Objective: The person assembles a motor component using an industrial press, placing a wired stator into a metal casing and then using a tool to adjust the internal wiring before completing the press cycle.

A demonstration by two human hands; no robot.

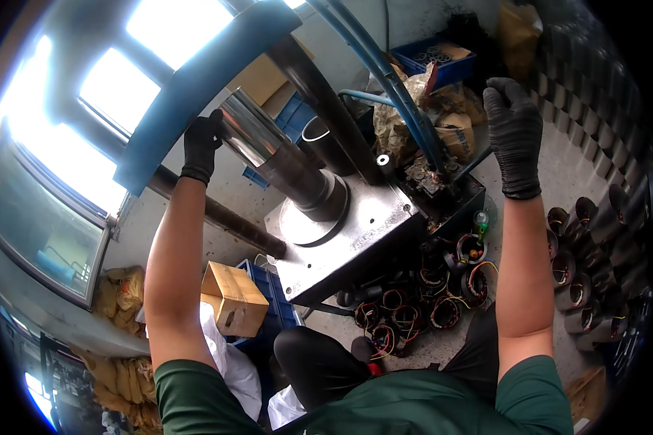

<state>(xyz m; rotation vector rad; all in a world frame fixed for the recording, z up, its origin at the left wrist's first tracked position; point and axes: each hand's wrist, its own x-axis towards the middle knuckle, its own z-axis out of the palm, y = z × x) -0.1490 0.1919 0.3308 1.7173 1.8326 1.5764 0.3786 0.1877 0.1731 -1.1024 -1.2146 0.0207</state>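
A press with a blue crossbeam and a thick steel bed plate stands in front of me. On its round base rises a metal cylinder, shiny above and dark below, tilted in this view. My left hand, in a black glove, has its fingers curled at the shiny upper end, just under the crossbeam. My right hand, also gloved, is raised at the right with its fingers folded. A dark lever runs from the press's side up to it; the lever's end is hidden behind the hand.
Dark columns flank the cylinder, with a short dark tube behind. Wound stator rings with coloured wires lie on the floor by my knees. Stacked dark tubes fill the right side. A cardboard box sits left.
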